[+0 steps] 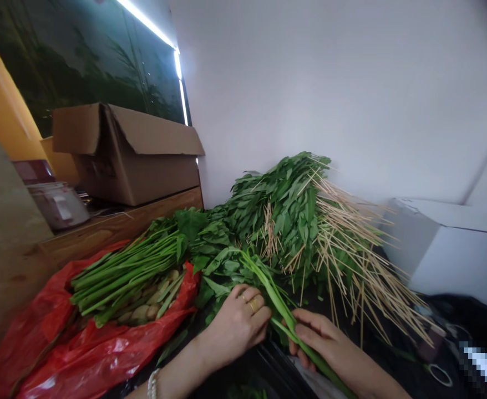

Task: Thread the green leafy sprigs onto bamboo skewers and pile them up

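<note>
A big heap of leafy greens on thin wooden skewers (310, 233) fills the middle of the dark table (397, 354). The sticks fan out to the right and down, and the leaves point up and to the left.

To the left lies a red plastic bag (102, 343), spread out flat. A bunch of long green stems (122, 274) rests on top of it, with their leaves reaching toward the heap.

Behind the bag stands an open cardboard box (131, 155) on a wooden ledge (114, 227). A white box (455, 249) sits at the right, against the white wall.

Near the bottom, the person's two hands hold one small bunch of green stalks (268, 288). The stalks run in a slant, with the leafy end up and to the left and the bare stem end going down and to the right.

The left hand (237, 324) wears a gold ring and a bead bracelet. Its fingers curl over the stalks from the left side, just under the leaves, and press on them.

The right hand (322, 341) is lower and touches the left hand's side of the stalks. Its fingers are closed round the stems, and the stems pass through the grip and stick out below it.
</note>
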Available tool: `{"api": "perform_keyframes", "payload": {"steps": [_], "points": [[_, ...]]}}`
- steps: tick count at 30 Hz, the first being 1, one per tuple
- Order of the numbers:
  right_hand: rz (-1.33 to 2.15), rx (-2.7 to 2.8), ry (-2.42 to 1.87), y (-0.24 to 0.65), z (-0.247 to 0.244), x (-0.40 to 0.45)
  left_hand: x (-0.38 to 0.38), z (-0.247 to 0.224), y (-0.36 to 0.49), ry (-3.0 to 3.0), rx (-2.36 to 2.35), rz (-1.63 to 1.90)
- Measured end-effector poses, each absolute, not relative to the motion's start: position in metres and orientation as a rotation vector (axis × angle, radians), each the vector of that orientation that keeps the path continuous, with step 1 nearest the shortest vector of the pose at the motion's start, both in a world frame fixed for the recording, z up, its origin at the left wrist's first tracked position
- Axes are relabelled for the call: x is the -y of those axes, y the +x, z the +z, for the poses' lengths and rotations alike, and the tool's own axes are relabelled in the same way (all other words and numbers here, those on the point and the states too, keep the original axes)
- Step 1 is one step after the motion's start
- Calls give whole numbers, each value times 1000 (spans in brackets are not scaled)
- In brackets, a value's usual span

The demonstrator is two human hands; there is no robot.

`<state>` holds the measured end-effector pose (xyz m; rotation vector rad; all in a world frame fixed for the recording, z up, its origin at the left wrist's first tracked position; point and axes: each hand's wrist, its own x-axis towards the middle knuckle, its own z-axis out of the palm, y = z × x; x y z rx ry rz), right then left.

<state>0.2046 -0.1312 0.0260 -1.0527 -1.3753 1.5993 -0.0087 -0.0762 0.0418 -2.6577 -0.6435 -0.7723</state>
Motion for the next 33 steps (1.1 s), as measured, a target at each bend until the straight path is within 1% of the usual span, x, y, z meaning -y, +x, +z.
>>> {"api": "perform_keyframes", "payload": {"steps": [2, 4, 6, 9, 10, 12, 13, 15, 16, 18, 20, 21, 23, 25, 27, 33], "points": [[1593, 1410, -1024, 203, 25, 129, 78, 38, -3, -2686, 714, -818], [1568, 1418, -1021, 202, 23, 127, 78, 38, 1, -2739, 857, -937], [1528, 1457, -1042, 203, 22, 126, 72, 44, 0, -2746, 1138, -1220], [1411, 1605, -1143, 206, 19, 125, 57, 64, -18, -2472, 1633, -1883], [1339, 1661, -1190, 206, 19, 125, 52, 72, -26, -2346, 1702, -2065], [1123, 1765, -1272, 204, 19, 124, 48, 87, -39, -2270, 1737, -2247], [987, 1820, -1291, 203, 19, 124, 49, 92, -43, -2295, 1734, -2264], [711, 1921, -1296, 200, 18, 124, 56, 95, -42, -2447, 1689, -2134], [584, 1959, -1301, 199, 17, 125, 62, 92, -38, -2559, 1620, -1989], [355, 2041, -1331, 197, 14, 127, 73, 81, -27, -2765, 1386, -1587], [140, 2133, -1362, 197, 10, 130, 80, 67, -15, -2848, 1125, -1166], [32, 2170, -1355, 197, 8, 131, 82, 61, -10, -2837, 1026, -994], [-151, 2205, -1295, 197, 5, 132, 82, 53, -2, -2765, 891, -774], [-267, 2203, -1218, 197, 3, 132, 80, 51, 2, -2709, 798, -695], [-303, 2197, -1189, 196, 4, 132, 78, 53, 3, -2682, 716, -677], [-236, 2189, -1284, 190, 8, 134, 76, 57, 5, -2667, 531, -502]]}}
